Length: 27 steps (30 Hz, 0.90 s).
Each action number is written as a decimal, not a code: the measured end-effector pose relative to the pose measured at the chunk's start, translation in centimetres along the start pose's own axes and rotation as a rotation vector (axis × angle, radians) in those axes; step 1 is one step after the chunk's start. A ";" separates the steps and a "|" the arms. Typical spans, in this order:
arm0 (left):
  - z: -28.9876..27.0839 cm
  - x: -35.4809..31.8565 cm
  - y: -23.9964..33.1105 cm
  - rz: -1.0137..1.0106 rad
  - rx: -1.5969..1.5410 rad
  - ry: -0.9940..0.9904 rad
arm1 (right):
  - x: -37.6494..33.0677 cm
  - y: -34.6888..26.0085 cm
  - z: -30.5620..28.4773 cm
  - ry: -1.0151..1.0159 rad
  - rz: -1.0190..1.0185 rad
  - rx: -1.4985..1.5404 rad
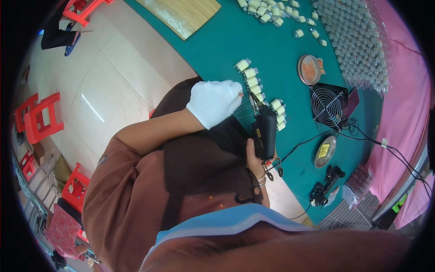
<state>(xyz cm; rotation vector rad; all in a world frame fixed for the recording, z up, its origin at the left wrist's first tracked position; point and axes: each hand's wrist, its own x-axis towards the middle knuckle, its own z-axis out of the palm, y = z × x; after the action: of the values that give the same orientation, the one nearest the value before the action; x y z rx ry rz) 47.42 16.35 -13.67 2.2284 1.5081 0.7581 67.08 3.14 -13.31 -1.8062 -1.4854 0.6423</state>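
My left hand (215, 103), in a white glove, is closed in a pinch at the table's near edge. Thin wires (244, 111) show at its fingertips; what exactly the fingers grip is too small to make out. A black corded hand tool (264, 131) is gripped in my bare right hand (253, 156), its narrow metal tip pointing at the left fingertips. Beside the tip, a slanting row of small cream-coloured parts with metal ends (250, 73) lies on the green table (217, 54). A second short row (278, 113) sits right of the tool.
More cream parts (272, 10) are heaped at the back, near a wooden board (186, 16). To the right are a round dish (309, 70), a black fan (327, 107), a metal lid (325, 152), cables (358, 135) and bagged parts (353, 41). Red stools (43, 119) stand on the floor.
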 end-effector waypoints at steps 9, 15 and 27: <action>0.1 0.0 -0.1 0.006 -0.005 0.000 | 0.2 0.0 0.1 -0.001 -0.038 0.009; 0.2 -0.1 -0.1 0.010 -0.001 0.009 | 0.3 -0.1 0.1 0.000 -0.063 -0.007; 0.4 -0.1 -0.2 0.029 0.008 0.023 | 0.2 0.2 0.2 0.013 -0.048 -0.010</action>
<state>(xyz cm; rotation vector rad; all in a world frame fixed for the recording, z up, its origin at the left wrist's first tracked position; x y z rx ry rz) 47.43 16.33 -14.10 2.2591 1.4948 0.7908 67.07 3.31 -13.53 -1.7729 -1.5213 0.5993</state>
